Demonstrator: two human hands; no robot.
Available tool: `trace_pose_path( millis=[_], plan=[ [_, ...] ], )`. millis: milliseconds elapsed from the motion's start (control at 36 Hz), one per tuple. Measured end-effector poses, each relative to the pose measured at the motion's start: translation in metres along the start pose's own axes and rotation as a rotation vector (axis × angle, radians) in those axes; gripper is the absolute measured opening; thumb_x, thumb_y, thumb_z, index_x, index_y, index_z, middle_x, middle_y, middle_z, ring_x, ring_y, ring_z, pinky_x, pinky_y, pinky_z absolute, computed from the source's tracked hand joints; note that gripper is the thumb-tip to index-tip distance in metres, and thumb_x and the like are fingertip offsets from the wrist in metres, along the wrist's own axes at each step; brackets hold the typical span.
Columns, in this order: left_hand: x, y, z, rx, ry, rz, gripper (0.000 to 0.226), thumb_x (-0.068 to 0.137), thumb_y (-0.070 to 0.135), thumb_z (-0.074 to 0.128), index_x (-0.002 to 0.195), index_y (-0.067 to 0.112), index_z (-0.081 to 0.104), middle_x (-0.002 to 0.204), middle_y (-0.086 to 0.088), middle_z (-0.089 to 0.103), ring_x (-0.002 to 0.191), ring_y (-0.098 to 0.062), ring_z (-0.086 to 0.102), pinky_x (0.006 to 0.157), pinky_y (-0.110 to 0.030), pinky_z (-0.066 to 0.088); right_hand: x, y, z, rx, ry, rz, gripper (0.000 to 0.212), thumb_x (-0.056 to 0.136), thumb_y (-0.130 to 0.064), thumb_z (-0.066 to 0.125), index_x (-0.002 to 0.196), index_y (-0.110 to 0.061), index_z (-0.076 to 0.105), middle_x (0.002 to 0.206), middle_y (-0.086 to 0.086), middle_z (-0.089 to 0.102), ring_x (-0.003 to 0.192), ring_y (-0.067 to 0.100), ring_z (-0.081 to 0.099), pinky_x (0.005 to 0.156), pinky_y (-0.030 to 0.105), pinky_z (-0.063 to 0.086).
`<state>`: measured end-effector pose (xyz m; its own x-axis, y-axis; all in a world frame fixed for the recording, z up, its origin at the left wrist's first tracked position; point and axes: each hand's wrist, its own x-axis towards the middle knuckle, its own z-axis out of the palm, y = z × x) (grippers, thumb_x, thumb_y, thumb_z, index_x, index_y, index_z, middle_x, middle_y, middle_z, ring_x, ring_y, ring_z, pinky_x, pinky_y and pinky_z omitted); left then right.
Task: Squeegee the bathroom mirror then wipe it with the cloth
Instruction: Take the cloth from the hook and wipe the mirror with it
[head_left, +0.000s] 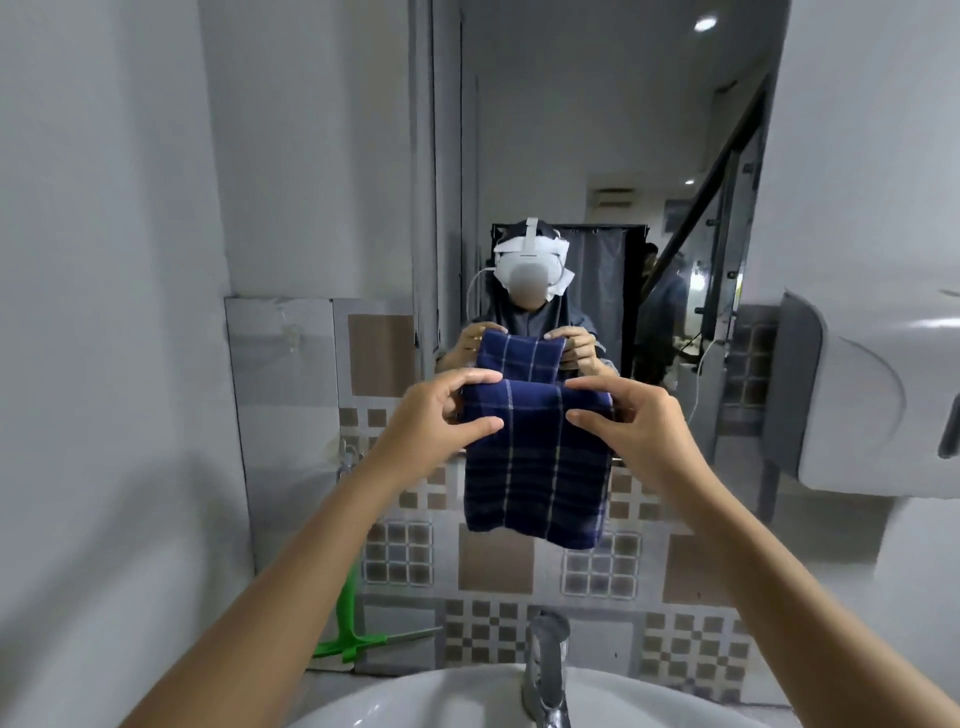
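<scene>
A dark blue checked cloth (535, 467) hangs folded in front of me, held up by its top edge. My left hand (436, 421) pinches its upper left corner and my right hand (634, 421) pinches its upper right corner. Behind the cloth is the bathroom mirror (571, 156), which reflects me holding the cloth. A green squeegee (353, 639) leans upright against the tiled wall, left of the sink, with its blade down on the ledge. Neither hand touches the mirror or the squeegee.
A white sink (415, 701) with a chrome tap (545, 670) lies directly below my arms. A white dispenser (872, 405) juts from the right wall. A plain white wall (104, 312) closes the left side. Patterned tiles (493, 566) run under the mirror.
</scene>
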<state>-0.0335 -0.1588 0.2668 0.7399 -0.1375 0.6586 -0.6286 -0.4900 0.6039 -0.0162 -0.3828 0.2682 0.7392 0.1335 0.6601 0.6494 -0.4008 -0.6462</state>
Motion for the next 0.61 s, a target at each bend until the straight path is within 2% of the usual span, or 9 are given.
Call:
trace_pose_path(
  millis=[56,167,306,361,472,556,611],
  plan=[
    [0.020,0.009,-0.001,0.014,0.018,0.051,0.045,0.077,0.023,0.073,0.117,0.034,0.057,0.116,0.009,0.062,0.102,-0.014,0.061,0.094,-0.041,0.049,0.018,-0.004,-0.008,-0.043,0.059,-0.071,0.031,0.079,-0.019,0.072,0.107,-0.029,0.067,0.099,-0.003,0.068,0.091,0.012,0.063,0.080,0.030,0.056],
    [0.059,0.028,-0.008,0.024,0.062,0.155,0.048,0.079,0.015,0.071,0.121,0.030,0.053,0.119,0.009,0.060,0.107,-0.002,0.058,0.098,-0.030,0.047,0.054,-0.022,-0.023,-0.063,0.136,-0.168,0.029,0.081,-0.016,0.070,0.109,-0.024,0.067,0.100,-0.006,0.067,0.088,0.009,0.061,0.074,0.012,0.049],
    [0.119,0.053,-0.031,0.060,0.095,0.266,0.055,0.077,0.014,0.072,0.127,0.018,0.050,0.121,0.000,0.059,0.108,-0.009,0.058,0.094,-0.022,0.048,0.114,-0.060,-0.038,-0.069,0.222,-0.225,0.028,0.085,-0.015,0.065,0.112,-0.022,0.065,0.094,-0.009,0.060,0.080,0.002,0.056,0.058,0.003,0.046],
    [0.145,0.066,-0.044,0.072,0.127,0.296,0.057,0.076,0.016,0.074,0.128,0.017,0.050,0.120,0.000,0.058,0.106,-0.008,0.057,0.091,-0.017,0.047,0.142,-0.077,-0.044,-0.087,0.267,-0.267,0.027,0.085,-0.014,0.064,0.111,-0.022,0.065,0.094,-0.011,0.060,0.080,-0.003,0.054,0.059,0.000,0.043],
    [0.195,0.085,-0.069,0.127,0.188,0.364,0.060,0.075,0.019,0.074,0.129,0.017,0.048,0.123,0.002,0.056,0.112,-0.009,0.052,0.096,-0.022,0.043,0.194,-0.107,-0.050,-0.083,0.324,-0.309,0.027,0.085,-0.013,0.064,0.111,-0.019,0.065,0.098,-0.007,0.064,0.090,0.007,0.057,0.070,0.006,0.042],
    [0.226,0.092,-0.081,0.219,0.248,0.407,0.059,0.077,0.019,0.073,0.130,0.015,0.047,0.125,-0.001,0.054,0.115,-0.014,0.050,0.100,-0.028,0.041,0.224,-0.120,-0.050,-0.116,0.355,-0.342,0.024,0.086,-0.011,0.062,0.109,-0.017,0.064,0.095,-0.007,0.063,0.089,0.006,0.056,0.066,0.002,0.040],
    [0.243,0.094,-0.085,0.255,0.274,0.419,0.060,0.077,0.017,0.073,0.131,0.014,0.047,0.126,-0.004,0.053,0.116,-0.015,0.050,0.099,-0.026,0.039,0.241,-0.124,-0.048,-0.134,0.365,-0.357,0.023,0.086,-0.009,0.061,0.108,-0.016,0.064,0.093,-0.008,0.062,0.088,0.006,0.055,0.065,0.002,0.038]
  ],
)
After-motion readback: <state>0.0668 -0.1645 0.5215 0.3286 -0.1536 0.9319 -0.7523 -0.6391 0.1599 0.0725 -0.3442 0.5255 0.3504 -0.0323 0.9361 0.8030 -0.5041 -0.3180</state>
